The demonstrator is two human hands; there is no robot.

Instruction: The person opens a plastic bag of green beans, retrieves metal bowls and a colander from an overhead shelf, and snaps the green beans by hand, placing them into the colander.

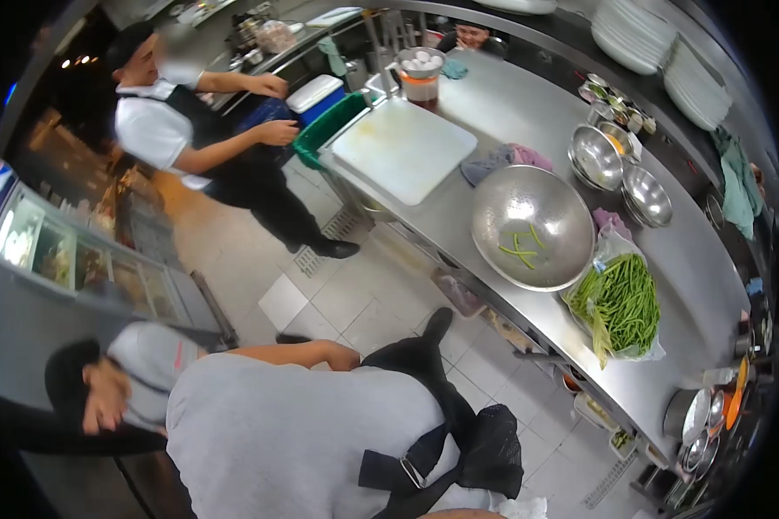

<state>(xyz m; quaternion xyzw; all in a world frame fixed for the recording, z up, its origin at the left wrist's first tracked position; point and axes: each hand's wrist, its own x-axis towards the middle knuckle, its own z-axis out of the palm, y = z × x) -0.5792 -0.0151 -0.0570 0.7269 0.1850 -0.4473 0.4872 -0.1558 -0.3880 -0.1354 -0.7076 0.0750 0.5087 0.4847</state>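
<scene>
Neither of my hands can be made out. A sliver of skin shows at the bottom edge beside a crumpled white piece [525, 508]; whose it is I cannot tell. On the steel counter [511, 104] sits a large steel bowl [535, 195] with several green beans [521, 246] at its bottom. Beside it, an open plastic bag holds a heap of green beans [623, 303]. A white cutting board [404, 149] lies at the counter's corner. Eggs [421, 60] fill a bowl set on an orange-banded container [420, 86].
A person in a grey shirt [303, 424] leans across close in front. Another in a black apron [208, 130] stands by a green-lined bin [329, 130]; a third is behind the counter. Small steel bowls [645, 195] and stacked white plates [636, 39] are right. A glass-front fridge [78, 259] stands left.
</scene>
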